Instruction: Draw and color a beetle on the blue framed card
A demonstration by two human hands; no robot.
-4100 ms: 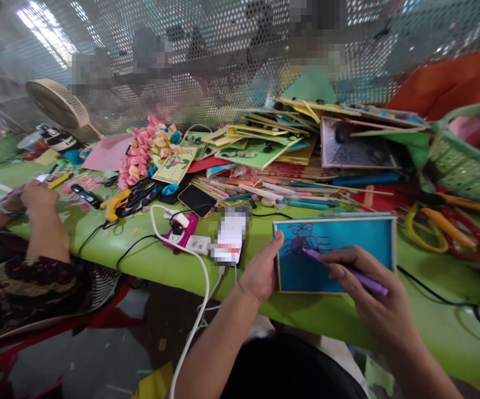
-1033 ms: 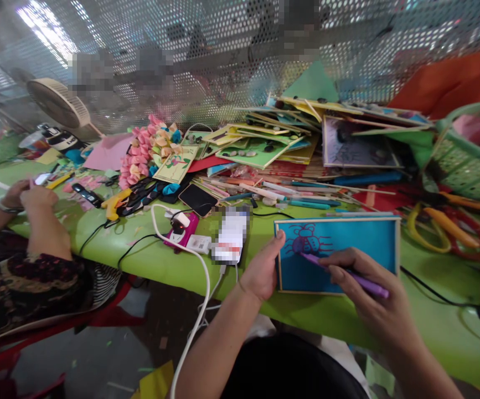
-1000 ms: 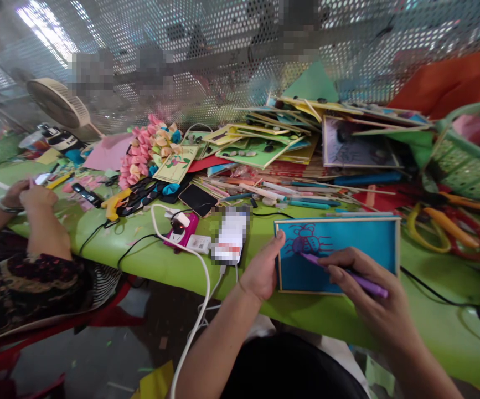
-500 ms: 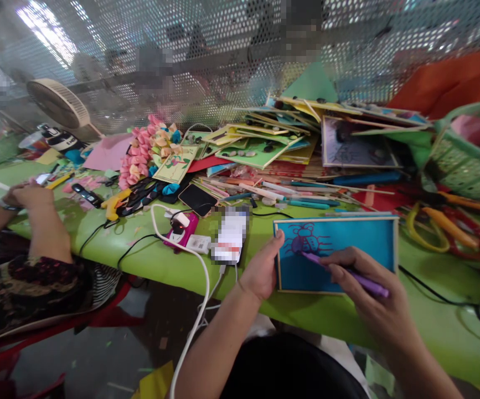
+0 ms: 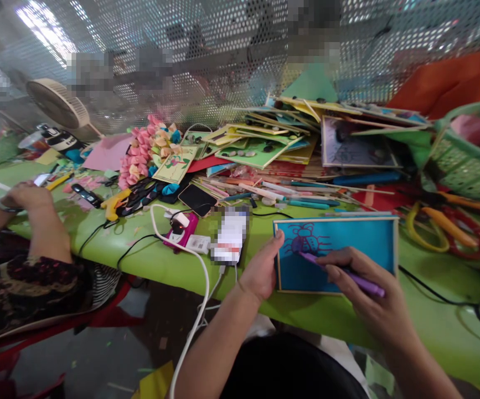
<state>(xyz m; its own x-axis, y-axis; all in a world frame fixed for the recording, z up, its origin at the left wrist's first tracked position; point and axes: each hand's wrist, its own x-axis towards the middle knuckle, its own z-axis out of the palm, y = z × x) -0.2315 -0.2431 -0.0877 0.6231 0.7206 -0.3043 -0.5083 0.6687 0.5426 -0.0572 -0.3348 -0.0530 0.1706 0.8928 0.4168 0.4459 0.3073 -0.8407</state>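
Note:
A blue card (image 5: 360,238) edged with thin wooden strips lies at the front of the green table. On its left half is a bug drawing (image 5: 306,239) in dark outline, with one wing patch filled in purple. My left hand (image 5: 262,269) grips the card's left edge, thumb on top. Pinched in my right hand (image 5: 358,274) is a purple marker pen (image 5: 366,284); its tip touches the card at the lower edge of the purple patch. My right hand hides the card's lower right part.
A phone (image 5: 229,235) and a pink power socket (image 5: 181,230) with white cables lie left of the card. Scissors (image 5: 447,230) sit to the right, pens (image 5: 273,191) and stacked cards (image 5: 264,147) behind. A co-worker's hands (image 5: 32,194) rest at far left.
The purple marker and my right hand have shifted very slightly left. My left hand and the card have stayed put.

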